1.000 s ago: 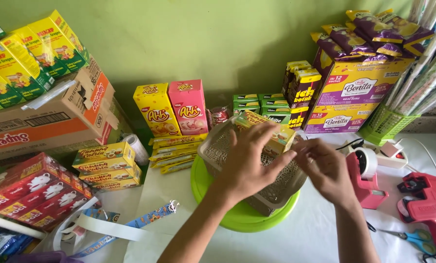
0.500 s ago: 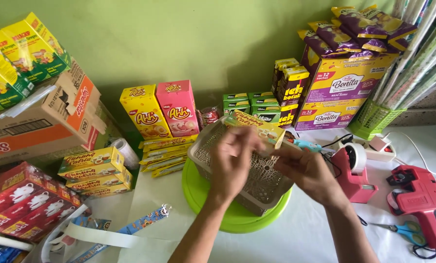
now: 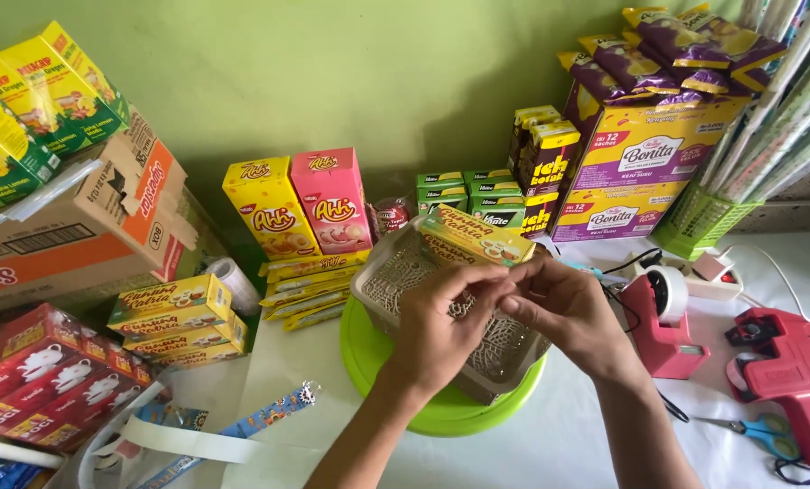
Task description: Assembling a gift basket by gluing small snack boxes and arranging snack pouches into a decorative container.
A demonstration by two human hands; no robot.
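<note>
Beige perforated plastic basket (image 3: 396, 281) is sitting on a lime-green round turntable (image 3: 369, 362), centre of the white table (image 3: 568, 444). Left hand (image 3: 436, 330) and right hand (image 3: 563, 312) are meeting over the basket's near rim, fingertips pinched together on something small; too small to tell what it is. Yellow flat snack box (image 3: 475, 235) is lying tilted in the basket, just beyond the fingers. Left of the turntable: stack of matching yellow boxes (image 3: 174, 317) and red boxes (image 3: 47, 380). Far side: yellow carton (image 3: 269, 206) and pink carton (image 3: 334, 199) standing upright. Right: pink tape dispenser (image 3: 663, 321), red price-label gun (image 3: 781, 371), blue-handled scissors (image 3: 753, 430) nearest the edge.
</note>
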